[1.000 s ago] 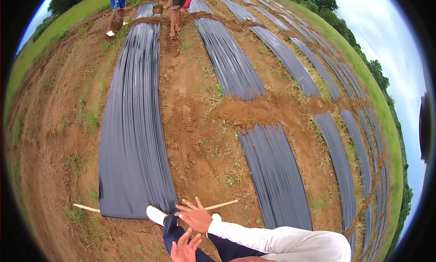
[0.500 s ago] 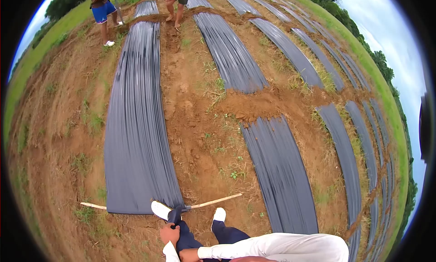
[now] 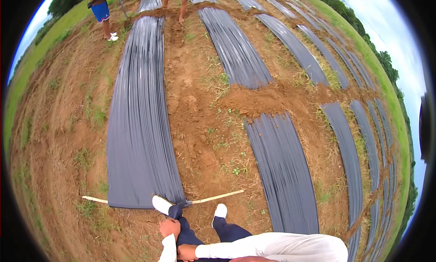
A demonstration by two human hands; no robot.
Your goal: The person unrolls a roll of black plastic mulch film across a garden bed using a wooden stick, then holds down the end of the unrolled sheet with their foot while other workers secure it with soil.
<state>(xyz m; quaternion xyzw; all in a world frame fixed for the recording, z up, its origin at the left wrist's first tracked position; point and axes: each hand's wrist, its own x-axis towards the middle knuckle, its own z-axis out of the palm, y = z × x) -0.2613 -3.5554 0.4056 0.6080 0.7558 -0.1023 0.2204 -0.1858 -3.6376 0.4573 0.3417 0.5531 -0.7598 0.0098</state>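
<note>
My left hand [image 3: 170,227] rests against the dark trouser leg [image 3: 188,234], its fingers curled in; whatever they may hold is hidden. Lower down, my right hand [image 3: 187,252] lies by my thigh at the end of a long white sleeve [image 3: 272,244], its fingers mostly out of sight. One white shoe [image 3: 161,204] presses on the near end of a black plastic mulch sheet [image 3: 141,171]. A pale wooden stick [image 3: 215,197] lies across that end and pokes out on both sides. My other white shoe [image 3: 220,210] stands on bare soil.
Several more plastic-covered beds run to the right, such as the nearest sheet [image 3: 284,171], with soil [image 3: 190,103] and weeds between. At the far end, one person in blue shorts [image 3: 100,12] stands with a long-handled tool [image 3: 121,4]. Another person's legs [image 3: 183,7] show nearby.
The view has shifted slightly, so the far people sit higher in it. The person in blue shorts has brought their feet together. My hands and foot keep nearly the same place.
</note>
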